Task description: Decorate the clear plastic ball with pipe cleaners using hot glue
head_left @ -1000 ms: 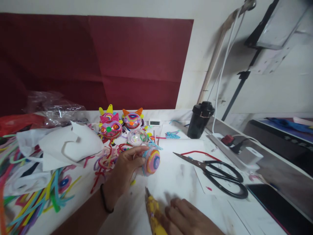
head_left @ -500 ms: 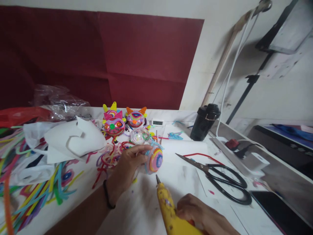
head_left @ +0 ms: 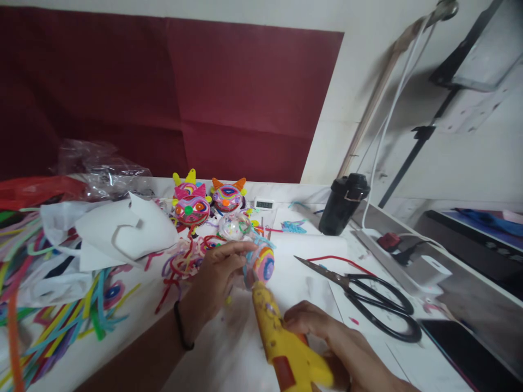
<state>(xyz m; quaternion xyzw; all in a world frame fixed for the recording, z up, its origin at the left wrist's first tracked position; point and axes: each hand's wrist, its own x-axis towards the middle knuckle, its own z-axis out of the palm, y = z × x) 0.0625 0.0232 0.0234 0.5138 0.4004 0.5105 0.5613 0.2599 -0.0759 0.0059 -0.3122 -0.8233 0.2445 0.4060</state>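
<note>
My left hand [head_left: 218, 280] pinches a small round ornament [head_left: 263, 264] covered in coiled pipe cleaners in pink, orange, yellow and blue. Closed around a yellow glue gun [head_left: 272, 332] is my right hand [head_left: 327, 337]. The gun's nozzle meets the lower left side of the ornament, though its very tip is hard to make out. Just behind the ornament lies a clear plastic ball [head_left: 235, 226] with coloured bits. Left of it is a tangle of red and pink pipe cleaners [head_left: 183, 261].
Finished animal-face ornaments [head_left: 192, 208] stand at the back beside a small digital timer [head_left: 264, 204]. Black-handled scissors [head_left: 363, 294], a phone [head_left: 466, 348], a black bottle [head_left: 343, 204] and a power strip [head_left: 402, 261] are on the right. Loose pipe cleaners [head_left: 69, 332] and white paper [head_left: 126, 234] cover the left.
My right hand has brought the glue gun up and forward, so its nozzle now reaches the ornament. The ornament has turned slightly in my left hand.
</note>
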